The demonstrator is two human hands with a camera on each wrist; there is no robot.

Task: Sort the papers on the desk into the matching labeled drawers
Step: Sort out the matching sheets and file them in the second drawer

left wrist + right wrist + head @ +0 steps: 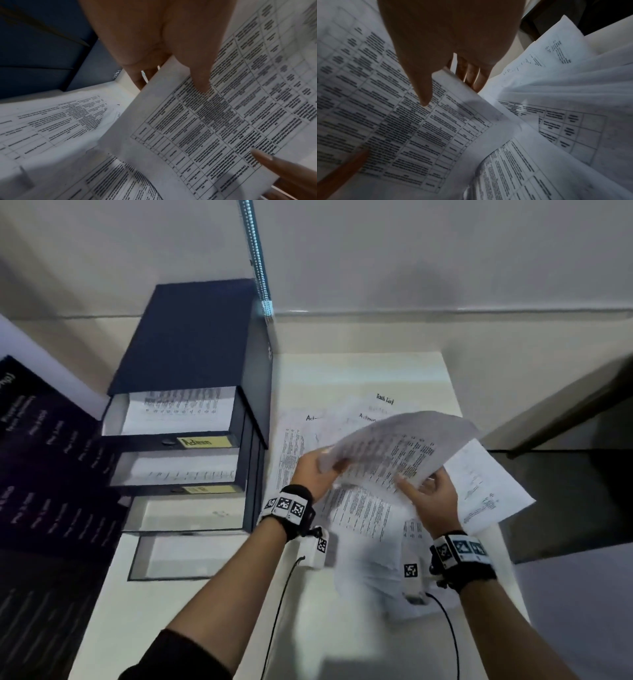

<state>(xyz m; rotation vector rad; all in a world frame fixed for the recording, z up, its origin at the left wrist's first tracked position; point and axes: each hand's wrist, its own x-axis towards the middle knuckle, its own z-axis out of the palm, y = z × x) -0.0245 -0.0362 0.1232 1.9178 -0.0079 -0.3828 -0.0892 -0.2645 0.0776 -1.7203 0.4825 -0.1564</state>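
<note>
Holding 1 printed sheet (394, 450) lifted just right of the drawer unit (191, 412), the left hand (315, 470) and right hand (431, 498) each pinch an edge, thumb over fingers, probably to read its heading; other papers (356, 508) lie beneath.

— Where is the surface (164, 604) free?
— Along the near left edge, before the open drawers (181, 470).
— And the right half?
— Loose papers (356, 508) cover it; the drawer cabinet (191, 337) blocks the far left corner.
</note>
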